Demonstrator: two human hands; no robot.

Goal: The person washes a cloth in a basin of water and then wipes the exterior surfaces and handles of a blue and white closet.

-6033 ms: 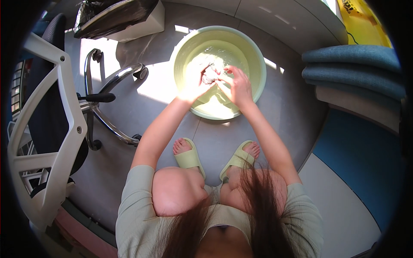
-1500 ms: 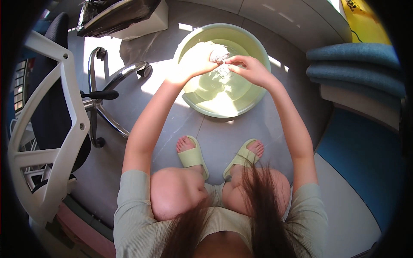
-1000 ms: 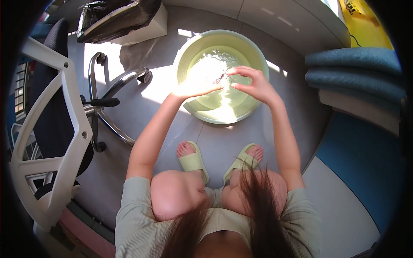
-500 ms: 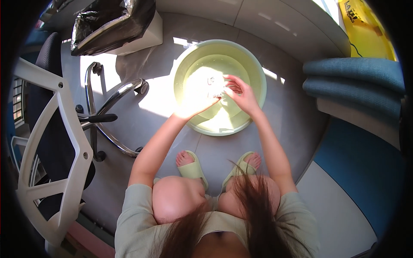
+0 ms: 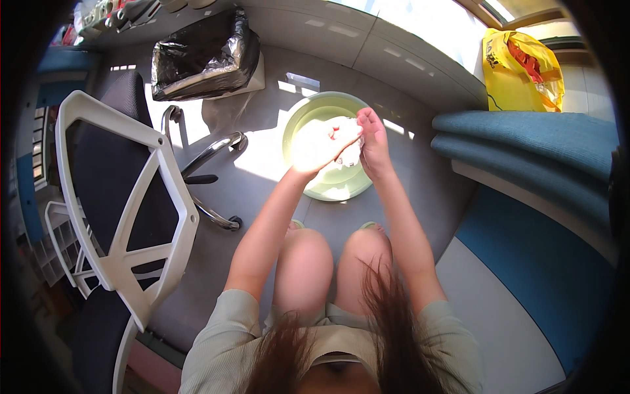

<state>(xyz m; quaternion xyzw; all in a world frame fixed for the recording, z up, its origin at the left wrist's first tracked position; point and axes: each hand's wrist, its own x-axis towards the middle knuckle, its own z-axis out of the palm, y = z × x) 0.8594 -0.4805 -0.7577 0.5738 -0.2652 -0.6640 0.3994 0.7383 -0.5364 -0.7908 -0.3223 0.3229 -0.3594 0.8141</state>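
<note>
A pale green basin of water stands on the floor in front of me. Above it, both my hands are raised close together in strong sunlight. My left hand has its fingers closed round a white, crumpled, cloth-like thing, much of it bleached out by glare. My right hand pinches the upper right part of the same white thing, its fingertips pressed together next to the left hand's. Glare hides the white thing's exact kind and much of the left hand's outline.
To the left stands an office chair with a white frame and chrome legs. A bin lined with a black bag is behind the basin. On the right are blue cushions and a yellow bag with something red inside.
Both hands have risen out of the basin's middle with the white thing and come closer together. My view has tilted up, showing more of the wall and the yellow bag.
</note>
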